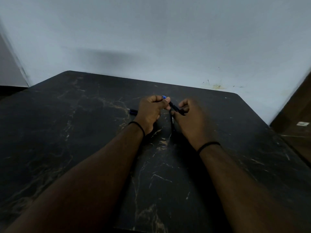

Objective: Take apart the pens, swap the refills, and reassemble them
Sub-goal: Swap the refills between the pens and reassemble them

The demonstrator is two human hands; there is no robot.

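The left hand (150, 109) is curled into a loose fist above the table, its thumb and forefinger pinching the upper end of a dark pen (173, 106), where a bit of blue shows just past the fingertips. The right hand (190, 118) faces it from the other side, fingers bent inward, gripping the lower end of the same pen, so the barrel runs slantwise between the two hands, the higher end on the left. Just below the hands a second dark pen piece (172, 122) with pale lettering along it runs toward the person; its upper end meets the right hand's thumb side, but whether it is held or simply lies on the table cannot be told in the dim light. To the left of the left hand, partly hidden behind it, a blue-and-dark pen part (133, 111) lies on the table (84, 123), a black slab with pale tan veining. Each wrist wears a thin black band (138, 126). Both forearms stretch in from the near edge. Behind the table stands a plain pale wall (151, 39), stained near the right corner.
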